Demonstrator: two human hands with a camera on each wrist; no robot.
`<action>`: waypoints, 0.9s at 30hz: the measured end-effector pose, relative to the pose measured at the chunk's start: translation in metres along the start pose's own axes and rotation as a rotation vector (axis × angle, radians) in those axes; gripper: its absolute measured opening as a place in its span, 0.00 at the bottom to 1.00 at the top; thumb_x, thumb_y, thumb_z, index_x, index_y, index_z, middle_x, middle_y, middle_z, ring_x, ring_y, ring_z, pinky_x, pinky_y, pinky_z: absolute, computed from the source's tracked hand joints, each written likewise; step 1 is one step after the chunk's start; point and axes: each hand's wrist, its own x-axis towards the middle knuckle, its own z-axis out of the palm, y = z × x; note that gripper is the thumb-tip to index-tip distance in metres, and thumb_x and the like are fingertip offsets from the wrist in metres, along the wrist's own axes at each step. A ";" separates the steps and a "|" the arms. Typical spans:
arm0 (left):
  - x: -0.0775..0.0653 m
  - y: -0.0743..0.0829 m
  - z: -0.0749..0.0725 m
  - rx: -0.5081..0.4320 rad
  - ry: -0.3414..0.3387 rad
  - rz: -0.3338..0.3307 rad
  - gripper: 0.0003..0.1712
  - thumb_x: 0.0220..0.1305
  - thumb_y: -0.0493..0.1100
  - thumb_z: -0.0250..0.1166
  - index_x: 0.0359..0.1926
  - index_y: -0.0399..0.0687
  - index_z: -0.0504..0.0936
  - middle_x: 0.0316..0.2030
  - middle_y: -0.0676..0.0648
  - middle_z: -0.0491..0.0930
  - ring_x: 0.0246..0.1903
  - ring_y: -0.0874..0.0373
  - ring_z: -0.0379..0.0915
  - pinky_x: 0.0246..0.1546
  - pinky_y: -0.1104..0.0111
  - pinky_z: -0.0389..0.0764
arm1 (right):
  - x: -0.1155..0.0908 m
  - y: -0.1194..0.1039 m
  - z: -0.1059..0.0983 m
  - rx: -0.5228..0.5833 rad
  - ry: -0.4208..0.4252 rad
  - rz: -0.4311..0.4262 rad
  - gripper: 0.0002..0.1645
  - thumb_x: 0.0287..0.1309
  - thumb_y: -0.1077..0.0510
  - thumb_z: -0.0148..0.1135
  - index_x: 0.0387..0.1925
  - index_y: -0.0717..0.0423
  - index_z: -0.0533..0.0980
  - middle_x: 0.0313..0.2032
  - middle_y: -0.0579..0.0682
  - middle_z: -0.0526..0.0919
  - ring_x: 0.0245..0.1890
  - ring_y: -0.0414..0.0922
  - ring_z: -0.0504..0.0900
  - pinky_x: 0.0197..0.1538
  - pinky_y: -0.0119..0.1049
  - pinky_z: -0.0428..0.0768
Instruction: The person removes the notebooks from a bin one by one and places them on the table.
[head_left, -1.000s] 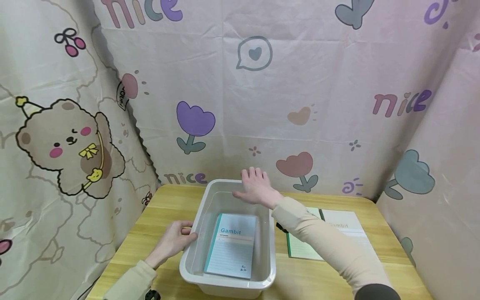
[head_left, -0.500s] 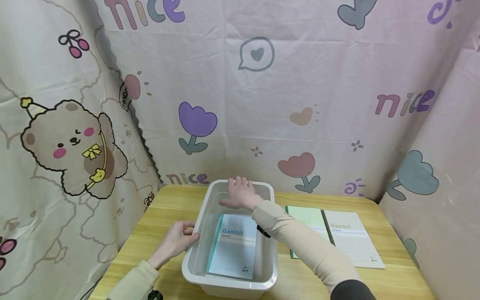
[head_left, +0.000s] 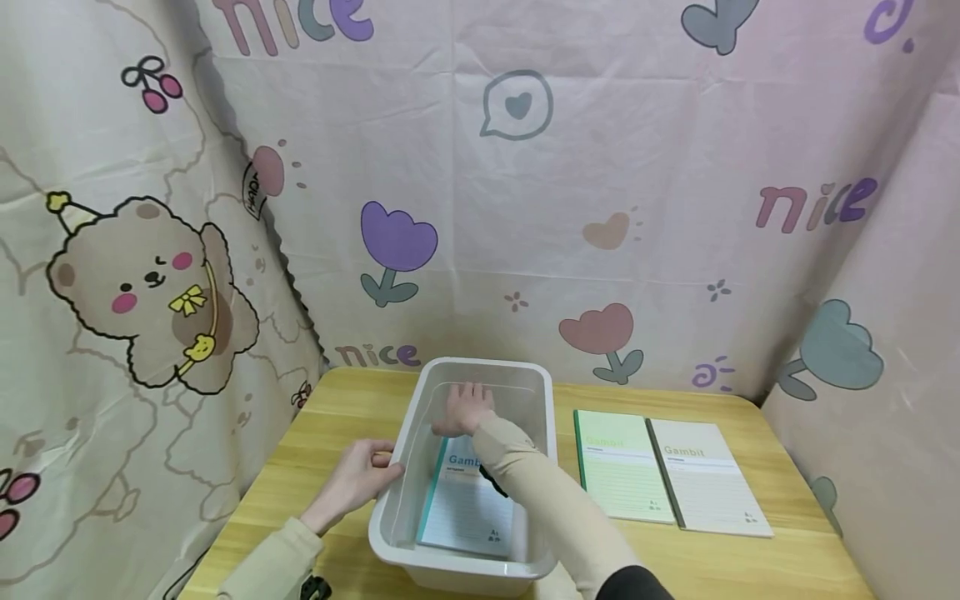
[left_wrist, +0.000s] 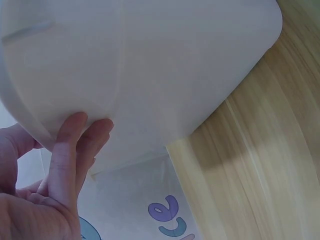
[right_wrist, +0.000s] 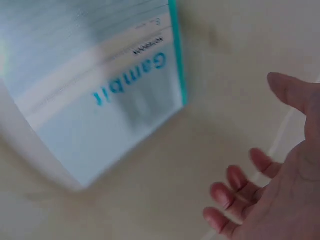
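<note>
A white plastic bin (head_left: 547, 400) stands on the table, and a blue Gambit notebook (head_left: 465, 517) lies flat on its floor. My left hand (head_left: 356, 475) grips the bin's left rim, thumb on one side and fingers on the other; in the left wrist view the fingertips (left_wrist: 75, 122) press against the bin's outer wall. My right hand (head_left: 467, 408) is inside the bin, over the notebook's far end, holding nothing. In the right wrist view its fingers are spread and slightly bent, apart from the notebook (right_wrist: 115, 110). The right forearm hides part of the notebook in the head view.
To the right of the bin lie a green Gambit notebook (head_left: 622, 467) and a white one with a dark spine (head_left: 708, 479), side by side on the wooden table (head_left: 360, 400). A patterned curtain (head_left: 517, 208) hangs behind and at both sides.
My right hand has moved from above the bin's far right rim leftward and down into the bin. The left hand keeps its grip on the rim, and the notebook stays put.
</note>
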 end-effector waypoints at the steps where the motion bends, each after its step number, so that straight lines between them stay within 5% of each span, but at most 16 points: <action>1: 0.000 0.000 0.000 0.000 -0.005 0.005 0.24 0.63 0.33 0.61 0.57 0.20 0.74 0.42 0.26 0.86 0.35 0.45 0.88 0.27 0.63 0.89 | 0.002 0.001 0.004 0.015 0.000 0.002 0.51 0.55 0.33 0.65 0.70 0.57 0.63 0.69 0.61 0.69 0.71 0.57 0.67 0.75 0.50 0.65; 12: 0.000 -0.001 0.001 -0.007 -0.001 0.016 0.24 0.64 0.32 0.61 0.58 0.18 0.74 0.43 0.26 0.85 0.36 0.43 0.88 0.27 0.63 0.89 | 0.019 0.014 0.062 0.170 0.042 0.050 0.59 0.43 0.30 0.75 0.67 0.61 0.65 0.62 0.64 0.71 0.65 0.60 0.69 0.73 0.56 0.67; 20: -0.001 0.001 0.002 -0.009 0.018 -0.001 0.24 0.62 0.32 0.61 0.57 0.20 0.75 0.42 0.25 0.85 0.35 0.45 0.88 0.26 0.65 0.88 | 0.015 0.025 0.087 0.151 0.089 0.068 0.64 0.29 0.22 0.77 0.60 0.59 0.68 0.52 0.59 0.73 0.55 0.55 0.71 0.67 0.53 0.73; 27: -0.001 -0.002 0.002 -0.019 0.014 -0.002 0.22 0.63 0.32 0.61 0.56 0.21 0.76 0.43 0.25 0.85 0.36 0.44 0.88 0.27 0.64 0.89 | 0.020 0.028 0.106 0.134 0.150 0.077 0.67 0.28 0.18 0.73 0.61 0.59 0.68 0.52 0.59 0.74 0.54 0.54 0.71 0.64 0.53 0.74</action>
